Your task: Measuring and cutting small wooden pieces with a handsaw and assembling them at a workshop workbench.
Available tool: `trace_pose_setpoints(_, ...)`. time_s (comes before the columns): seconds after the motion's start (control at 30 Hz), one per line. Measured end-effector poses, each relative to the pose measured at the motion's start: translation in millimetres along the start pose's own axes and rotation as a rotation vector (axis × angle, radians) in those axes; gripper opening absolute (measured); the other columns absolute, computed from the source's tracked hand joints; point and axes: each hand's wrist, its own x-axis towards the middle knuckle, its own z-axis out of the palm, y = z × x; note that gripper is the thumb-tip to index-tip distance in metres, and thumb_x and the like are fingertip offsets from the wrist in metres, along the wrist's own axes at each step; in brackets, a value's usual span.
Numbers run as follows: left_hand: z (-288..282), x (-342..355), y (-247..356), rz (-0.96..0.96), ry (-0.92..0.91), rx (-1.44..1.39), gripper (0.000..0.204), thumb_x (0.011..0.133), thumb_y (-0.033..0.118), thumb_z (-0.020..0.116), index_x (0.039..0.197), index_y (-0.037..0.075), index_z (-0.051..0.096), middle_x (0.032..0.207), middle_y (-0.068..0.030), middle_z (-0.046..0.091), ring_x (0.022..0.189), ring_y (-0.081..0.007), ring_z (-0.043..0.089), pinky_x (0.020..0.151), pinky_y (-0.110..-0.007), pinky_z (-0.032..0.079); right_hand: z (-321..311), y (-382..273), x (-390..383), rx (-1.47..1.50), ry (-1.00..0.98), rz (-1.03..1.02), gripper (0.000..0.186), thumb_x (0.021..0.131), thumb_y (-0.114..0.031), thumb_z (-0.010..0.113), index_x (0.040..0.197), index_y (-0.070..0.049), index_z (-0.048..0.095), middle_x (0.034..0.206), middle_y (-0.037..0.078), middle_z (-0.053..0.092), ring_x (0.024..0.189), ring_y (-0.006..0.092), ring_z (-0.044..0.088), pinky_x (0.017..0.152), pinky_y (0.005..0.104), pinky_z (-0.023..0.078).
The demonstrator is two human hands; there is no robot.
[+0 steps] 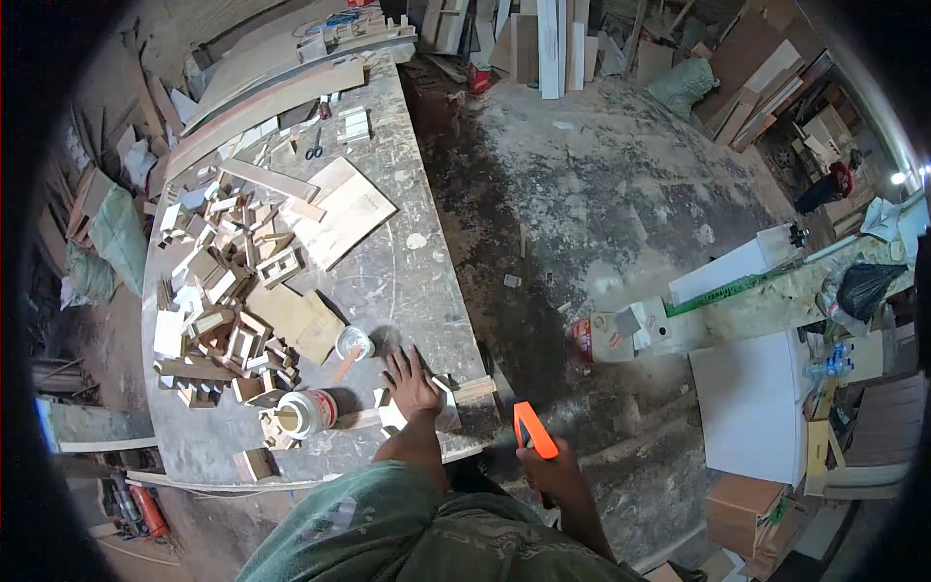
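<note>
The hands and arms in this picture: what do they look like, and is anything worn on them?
They are a person's. The left hand and right hand both look ungloved. The left forearm is bare up to a loose, dull green sleeve with a paler patch; the right forearm is bare where it shows. I see no watch or bracelet.

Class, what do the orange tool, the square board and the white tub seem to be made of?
Tool: plastic or painted metal, from its even, bright orange; can't tell which. Board: apparently bare wood, pale and matt with faint brownish streaks. Tub: probably smooth plastic; its rounded white wall looks even.
</note>
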Motion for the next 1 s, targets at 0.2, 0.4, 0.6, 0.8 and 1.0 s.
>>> trace_pose_setpoints(0.2, -0.6, -3.0, 0.3, 0.023, 0.042, -0.024, 0.071, 0.088, 0.026, 0.050, 0.154, 0.017, 0.025, 0.160, -0.0132, 0.017, 0.147, -0.0355, 0.015, 0.117, -0.058, 0.008, 10.9, -16.8, 8.5, -0.197, 0.067, 0.095, 0.016, 0.086, -0.015, 0.070, 0.086, -0.004, 0.057, 0.067, 0.003, 0.055, 0.061, 0.0121, 0.055, 0.055, 0.0307, 0.044)
trace_pose_setpoints(0.4, -2.4, -1.6, 2.5, 0.003, -0.009, -0.027, 0.072, 0.087, 0.026, 0.051, 0.154, 0.016, 0.025, 0.160, -0.0143, 0.018, 0.148, -0.0358, 0.013, 0.117, -0.058, 0.007, 11.2, -12.4, 15.2, -0.201, -0.035, 0.120, 0.026, 0.085, -0.024, 0.070, 0.091, 0.000, 0.061, 0.073, 0.007, 0.060, 0.068, 0.0149, 0.058, 0.065, 0.0343, 0.048)
trace_pose_setpoints(0.6, -0.5, -2.3, -1.1, 0.010, 0.019, -0.034, 0.072, 0.086, 0.026, 0.050, 0.153, 0.015, 0.024, 0.159, -0.0157, 0.018, 0.148, -0.0369, 0.012, 0.117, -0.059, 0.007, 13.8, -8.5, 19.2, -0.137, 0.018, 0.084, 0.021, 0.084, -0.019, 0.070, 0.092, -0.004, 0.059, 0.068, 0.003, 0.057, 0.061, 0.0131, 0.056, 0.057, 0.0316, 0.046)
trace_pose_setpoints(0.8, -2.7, -5.4, -1.6, 0.003, -0.013, -0.019, 0.070, 0.088, 0.027, 0.050, 0.153, 0.015, 0.026, 0.159, -0.0148, 0.019, 0.148, -0.0361, 0.013, 0.117, -0.059, 0.006, 8.7, 2.8, 19.0, -0.204, 0.050, 0.109, 0.032, 0.083, -0.029, 0.071, 0.098, -0.003, 0.060, 0.075, 0.005, 0.059, 0.075, 0.0163, 0.059, 0.072, 0.0362, 0.048)
trace_pose_setpoints(1.0, 1.9, -1.5, -3.6, 0.026, 0.014, -0.020, 0.068, 0.090, 0.027, 0.049, 0.153, 0.017, 0.026, 0.160, -0.0140, 0.018, 0.148, -0.0346, 0.012, 0.119, -0.056, 0.006, 13.5, -5.6, 19.3, -0.259, -0.030, 0.148, 0.028, 0.084, -0.028, 0.069, 0.090, -0.003, 0.057, 0.076, 0.005, 0.054, 0.071, 0.0157, 0.054, 0.068, 0.0346, 0.046)
